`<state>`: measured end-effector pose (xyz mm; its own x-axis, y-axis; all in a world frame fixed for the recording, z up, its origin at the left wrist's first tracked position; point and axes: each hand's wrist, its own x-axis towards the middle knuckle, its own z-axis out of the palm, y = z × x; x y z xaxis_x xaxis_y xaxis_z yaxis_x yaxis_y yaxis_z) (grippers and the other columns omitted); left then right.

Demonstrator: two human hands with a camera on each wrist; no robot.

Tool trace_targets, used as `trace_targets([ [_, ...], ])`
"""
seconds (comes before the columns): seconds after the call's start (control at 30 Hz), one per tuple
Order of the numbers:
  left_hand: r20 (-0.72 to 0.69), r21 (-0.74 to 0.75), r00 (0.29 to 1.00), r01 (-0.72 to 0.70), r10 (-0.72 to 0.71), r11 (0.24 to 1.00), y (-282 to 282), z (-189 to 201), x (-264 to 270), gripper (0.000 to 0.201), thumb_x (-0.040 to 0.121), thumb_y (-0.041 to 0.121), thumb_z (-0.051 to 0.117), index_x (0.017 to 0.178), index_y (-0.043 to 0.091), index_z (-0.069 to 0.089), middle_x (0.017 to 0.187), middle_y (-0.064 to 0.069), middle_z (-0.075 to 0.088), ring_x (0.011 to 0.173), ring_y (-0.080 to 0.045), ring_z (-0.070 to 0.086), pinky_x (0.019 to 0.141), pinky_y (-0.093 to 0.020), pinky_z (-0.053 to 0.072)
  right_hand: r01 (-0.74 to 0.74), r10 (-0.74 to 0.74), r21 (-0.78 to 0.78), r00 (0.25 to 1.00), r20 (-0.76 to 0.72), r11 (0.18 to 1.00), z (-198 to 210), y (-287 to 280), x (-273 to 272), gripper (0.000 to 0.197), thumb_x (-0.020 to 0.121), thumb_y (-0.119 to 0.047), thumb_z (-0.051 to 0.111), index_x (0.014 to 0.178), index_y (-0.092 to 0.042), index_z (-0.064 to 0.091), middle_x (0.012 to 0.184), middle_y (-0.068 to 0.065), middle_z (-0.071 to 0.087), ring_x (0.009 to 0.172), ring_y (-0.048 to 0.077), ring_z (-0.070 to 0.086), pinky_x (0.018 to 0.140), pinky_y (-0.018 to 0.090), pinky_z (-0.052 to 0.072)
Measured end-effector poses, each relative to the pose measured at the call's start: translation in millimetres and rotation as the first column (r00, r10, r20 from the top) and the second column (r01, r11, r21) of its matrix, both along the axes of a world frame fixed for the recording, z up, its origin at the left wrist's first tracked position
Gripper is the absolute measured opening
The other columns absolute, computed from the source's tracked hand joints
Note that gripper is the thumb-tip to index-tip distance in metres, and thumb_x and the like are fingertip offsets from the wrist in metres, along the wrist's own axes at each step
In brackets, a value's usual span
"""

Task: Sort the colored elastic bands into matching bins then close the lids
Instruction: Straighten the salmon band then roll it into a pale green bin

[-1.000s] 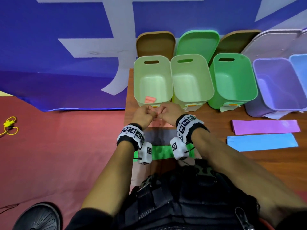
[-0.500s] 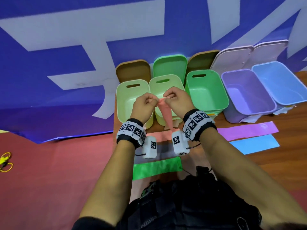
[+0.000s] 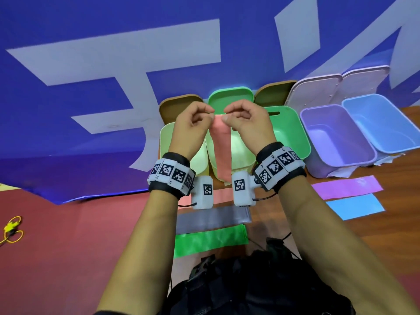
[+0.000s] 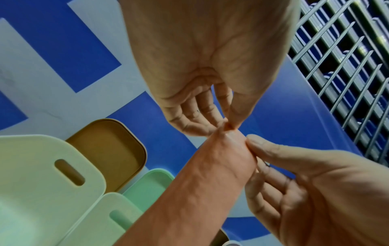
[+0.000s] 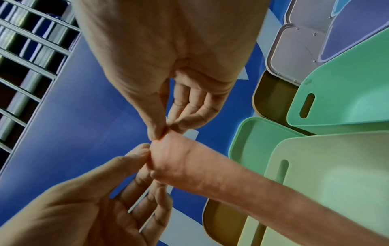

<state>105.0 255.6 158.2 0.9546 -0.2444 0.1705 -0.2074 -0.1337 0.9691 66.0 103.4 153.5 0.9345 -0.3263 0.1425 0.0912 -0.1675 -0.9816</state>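
Over bins, fingers [image 3: 212, 114] pinch band [image 3: 222, 146].

Wooden table [image 3: 386, 235]: open bins [image 3: 336, 137], flat bands [image 3: 346, 187].

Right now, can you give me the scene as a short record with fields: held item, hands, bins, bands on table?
held item: pink band, hanging down from its top edge
left hand: pinches top corner
right hand: pinches other top corner
bins: five in a row, lids off, propped behind
purple bin: nothing visible inside
bands on table: grey band, green band, purple band, blue band
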Motion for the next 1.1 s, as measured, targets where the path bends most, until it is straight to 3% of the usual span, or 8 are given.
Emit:
trace_targets([
  [0.2,0.018,-0.016,1.0,0.017,-0.017,1.0,7.0,3.8,-1.9,0.015,0.084,0.001,0.07,0.093,0.013,0.071,0.089,0.0,0.07,0.083,-0.009,0.063,0.082,-0.025,0.052,-0.013,0.012,0.005,0.999,0.049,1.0,11.5,1.3,-3.6,0.012,0.079,-0.001,0.075,0.086,-0.01,0.072,0.073,-0.012,0.067,0.073,0.005,0.061,0.076,0.024,0.054],
  [0.33,0.018,-0.008,1.0,0.001,-0.001,1.0,9.4,3.8,-2.9,0.012,0.084,0.002,0.071,0.093,0.01,0.071,0.088,-0.001,0.071,0.081,-0.009,0.064,0.081,-0.024,0.053,-0.024,0.024,-0.001,0.998,0.049,1.0,12.6,3.6,-4.8,0.012,0.079,-0.003,0.077,0.087,-0.01,0.073,0.078,-0.007,0.069,0.077,0.008,0.064,0.081,0.031,0.056],
  [0.47,0.019,-0.01,1.0,-0.006,0.006,1.0,10.0,3.1,-3.9,0.009,0.084,0.002,0.072,0.091,0.008,0.071,0.087,-0.003,0.07,0.08,-0.009,0.063,0.079,-0.024,0.052,-0.052,0.052,0.018,0.998,0.032,0.998,12.5,6.2,-5.5,0.014,0.079,0.0,0.077,0.091,-0.007,0.073,0.084,0.002,0.07,0.08,0.009,0.064,0.081,0.025,0.055],
  [0.63,0.04,-0.012,0.999,0.013,-0.012,1.0,8.5,2.3,-6.4,0.01,0.082,0.003,0.071,0.092,0.005,0.07,0.091,-0.007,0.07,0.084,-0.012,0.063,0.083,-0.03,0.052,-0.041,0.041,-0.009,0.999,0.013,0.999,10.8,6.4,-6.9,0.013,0.081,0.002,0.073,0.09,-0.008,0.073,0.083,-0.002,0.07,0.076,0.003,0.063,0.077,0.017,0.053],
  [0.8,0.039,-0.003,0.999,0.028,-0.028,1.0,8.2,-2.0,-7.8,0.011,0.083,0.003,0.068,0.092,0.006,0.072,0.092,-0.009,0.072,0.088,-0.017,0.065,0.088,-0.04,0.053,-0.054,0.054,-0.002,0.998,0.007,0.999,7.2,5.3,-8.0,0.013,0.081,0.0,0.073,0.087,-0.012,0.072,0.084,-0.001,0.07,0.08,0.009,0.063,0.083,0.027,0.053],
  [0.9,0.021,0.007,1.0,0.012,-0.012,1.0,8.5,-4.0,-7.3,0.012,0.085,0.003,0.067,0.093,0.008,0.074,0.091,-0.007,0.074,0.088,-0.017,0.067,0.089,-0.039,0.054,-0.071,0.071,0.009,0.997,-0.004,0.997,3.7,4.8,-8.7,0.012,0.081,-0.001,0.074,0.088,-0.011,0.072,0.085,0.001,0.07,0.081,0.013,0.062,0.085,0.032,0.054],
  [1.1,0.012,0.03,1.0,-0.001,0.001,1.0,9.8,-5.3,-9.1,0.01,0.087,0.008,0.069,0.094,0.01,0.075,0.092,-0.004,0.075,0.088,-0.013,0.067,0.087,-0.034,0.054,-0.091,0.092,0.032,0.995,-0.036,0.995,6.3,4.5,-8.3,0.015,0.079,0.002,0.075,0.092,-0.006,0.072,0.08,0.0,0.069,0.075,0.007,0.062,0.078,0.021,0.054],
])
